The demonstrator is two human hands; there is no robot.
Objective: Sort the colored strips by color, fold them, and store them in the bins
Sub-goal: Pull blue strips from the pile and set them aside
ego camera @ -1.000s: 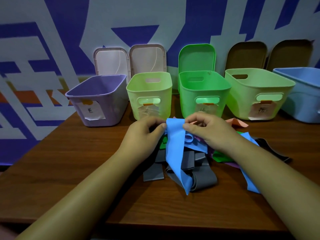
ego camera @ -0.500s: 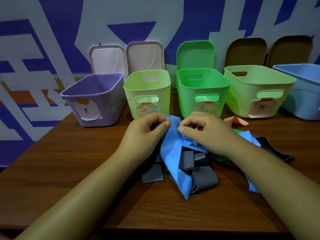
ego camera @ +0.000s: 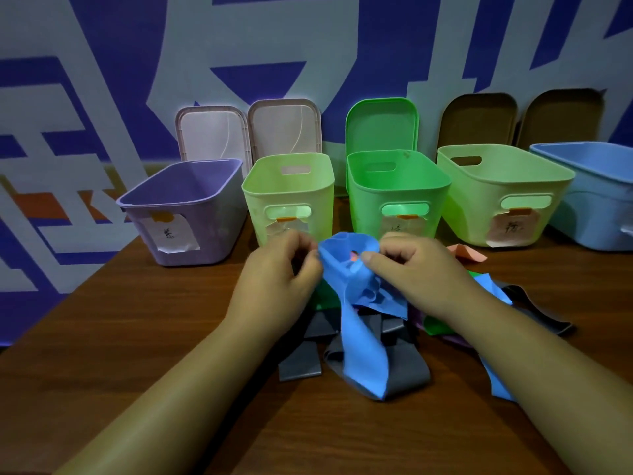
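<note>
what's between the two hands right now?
Head view: the bunched top of the blue strip, pinched by the left hand and right hand; its tail hangs onto grey strips.

Bare wood of the table (ego camera: 130, 337) lies left of the strip pile (ego camera: 407, 375) and along the near edge, crossed there by both forearms (ego camera: 205, 371). Right of the pile a grey strip (ego camera: 544, 317) and a pink strip (ego camera: 469, 253) lie on the wood. Far side: five open-topped bins (ego camera: 370, 214) close-set in a row, purple bin (ego camera: 205, 234) to blue bin (ego camera: 596, 207), lids (ego camera: 212, 135) leaning on the wall (ego camera: 102, 97) behind.
</note>
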